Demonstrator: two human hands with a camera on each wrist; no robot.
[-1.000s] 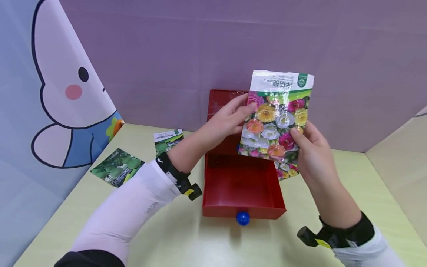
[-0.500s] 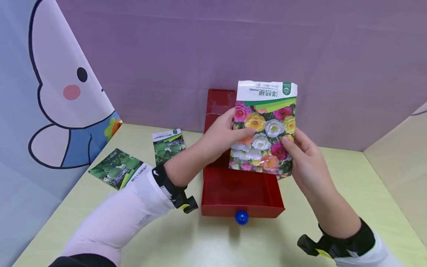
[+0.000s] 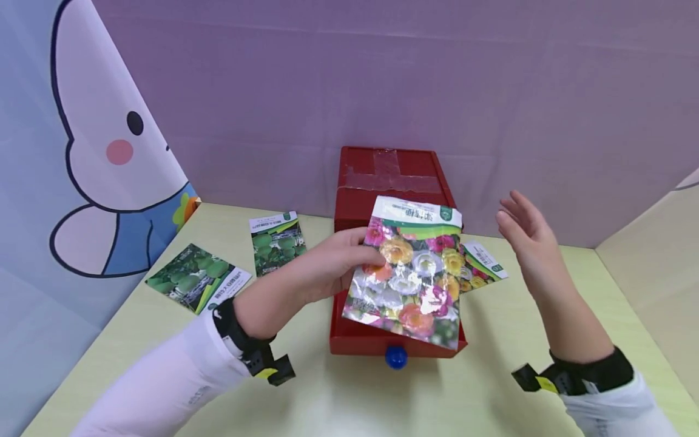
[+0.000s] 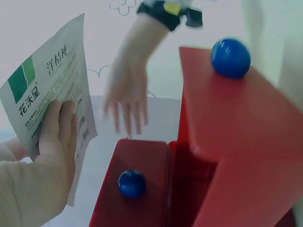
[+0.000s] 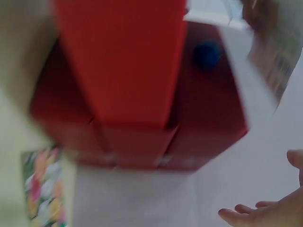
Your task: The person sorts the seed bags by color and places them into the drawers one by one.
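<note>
Holding the flower seed packet [image 3: 406,273] by its left edge, your left hand [image 3: 327,267] pinches it, tilted, over the open red drawer [image 3: 349,337]. Your right hand [image 3: 524,233] hangs open at three o'clock of it, gripping nothing. You look midway through stowing it; next, I judge, lower it flat inside, toward six o'clock, then release.

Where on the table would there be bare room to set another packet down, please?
Bare tabletop lies in front of the red drawer box, between the wrists, and at the far right beyond the right hand. The left side holds two green packets; a flower packet, held by the left hand, covers the drawer.
</note>
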